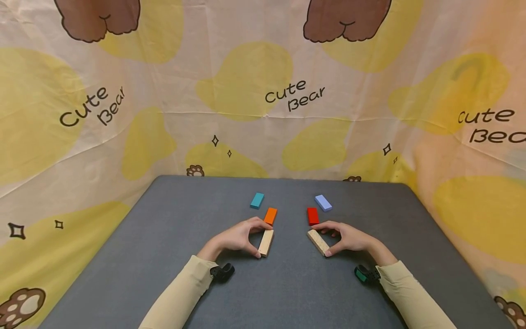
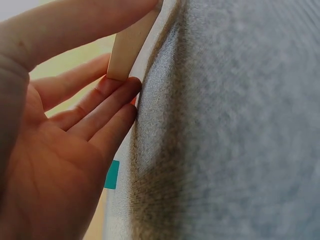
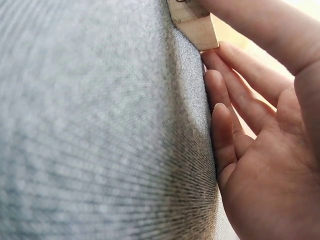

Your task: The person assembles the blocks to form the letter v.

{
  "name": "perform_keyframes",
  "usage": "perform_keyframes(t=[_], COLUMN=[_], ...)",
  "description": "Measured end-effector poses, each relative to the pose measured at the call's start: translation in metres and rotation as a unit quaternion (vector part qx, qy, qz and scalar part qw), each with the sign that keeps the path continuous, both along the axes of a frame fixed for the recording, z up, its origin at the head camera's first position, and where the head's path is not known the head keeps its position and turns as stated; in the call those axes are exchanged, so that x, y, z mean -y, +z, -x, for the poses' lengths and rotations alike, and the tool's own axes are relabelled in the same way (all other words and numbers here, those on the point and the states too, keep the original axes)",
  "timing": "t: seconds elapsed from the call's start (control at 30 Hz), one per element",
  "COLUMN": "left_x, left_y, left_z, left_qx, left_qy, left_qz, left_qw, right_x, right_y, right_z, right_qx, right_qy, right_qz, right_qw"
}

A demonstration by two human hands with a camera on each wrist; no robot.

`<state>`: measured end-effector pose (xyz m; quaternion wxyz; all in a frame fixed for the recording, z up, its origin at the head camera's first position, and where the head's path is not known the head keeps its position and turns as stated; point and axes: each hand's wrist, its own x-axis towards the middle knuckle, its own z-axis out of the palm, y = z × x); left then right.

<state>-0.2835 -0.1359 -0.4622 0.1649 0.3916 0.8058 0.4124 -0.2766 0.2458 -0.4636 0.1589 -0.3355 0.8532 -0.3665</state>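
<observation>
A: Items in hand, and their lie?

B: I list two plain blocks on the desk (image 1: 296, 292), side by side and apart. Left wooden block (image 1: 266, 243): long axis running away from the person, far end tipped slightly right. Right wooden block (image 1: 318, 242): more slanted, far end turned left. Far ends converge.

A: Views compared?

B: Only my head view gives both blocks at full length, plus orange block (image 1: 270, 215) and red block (image 1: 312, 216) just beyond, teal block (image 1: 257, 201) and lavender block (image 1: 323, 203) farther back. My right wrist view adds a dark mark on the right wooden block.

A: Hands?

B: Left hand (image 1: 238, 236): pinching its block endwise, thumb near, fingertips far. Right hand (image 1: 349, 236): same grip, mirrored. Palms face inward.
</observation>
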Motion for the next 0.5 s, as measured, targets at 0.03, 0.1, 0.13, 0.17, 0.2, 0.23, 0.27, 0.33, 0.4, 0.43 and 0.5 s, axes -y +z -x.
perform_keyframes(t=[0.03, 0.1, 0.13, 0.17, 0.2, 0.23, 0.27, 0.33, 0.4, 0.43, 0.5], left_x=[-0.001, -0.002, -0.002, -0.003, -0.003, -0.004, -0.004, -0.005, -0.006, -0.006, -0.006], left_y=[0.001, 0.003, 0.007, 0.01, 0.014, 0.018, 0.022, 0.028, 0.029, 0.027, 0.02], left_z=[-0.001, -0.003, -0.005, -0.007, -0.009, -0.011, -0.014, -0.017, -0.018, -0.017, -0.014], left_qx=[0.001, 0.004, 0.006, 0.009, 0.011, 0.013, 0.014, 0.015, 0.015, 0.014, 0.012], left_qy=[0.001, 0.004, 0.006, 0.009, 0.011, 0.014, 0.015, 0.018, 0.02, 0.022, 0.027], left_qz=[0.0, 0.002, 0.003, 0.003, 0.005, 0.005, 0.005, 0.004, 0.005, 0.007, 0.011], left_qw=[1.0, 1.0, 1.0, 0.9999, 0.9999, 0.9998, 0.9998, 0.9997, 0.9997, 0.9996, 0.9995], right_x=[0.0, 0.0, 0.0, 0.0, 0.0, 0.0, 0.0, 0.0, 0.0, -0.001, -0.001], right_y=[0.0, 0.0, 0.001, 0.001, 0.001, 0.001, 0.001, 0.0, 0.0, 0.0, -0.001], right_z=[0.0, 0.0, 0.001, 0.001, 0.001, 0.001, 0.002, 0.002, 0.002, 0.002, 0.002], right_qx=[0.0, 0.001, 0.001, 0.001, 0.002, 0.003, 0.003, 0.003, 0.003, 0.003, 0.001], right_qy=[0.001, 0.001, 0.001, 0.0, 0.0, -0.001, -0.001, -0.001, 0.0, 0.0, 0.0], right_qz=[0.0, 0.0, -0.001, -0.001, 0.0, 0.001, 0.001, 0.002, 0.001, 0.0, -0.001], right_qw=[1.0, 1.0, 1.0, 1.0, 1.0, 1.0, 1.0, 1.0, 1.0, 1.0, 1.0])
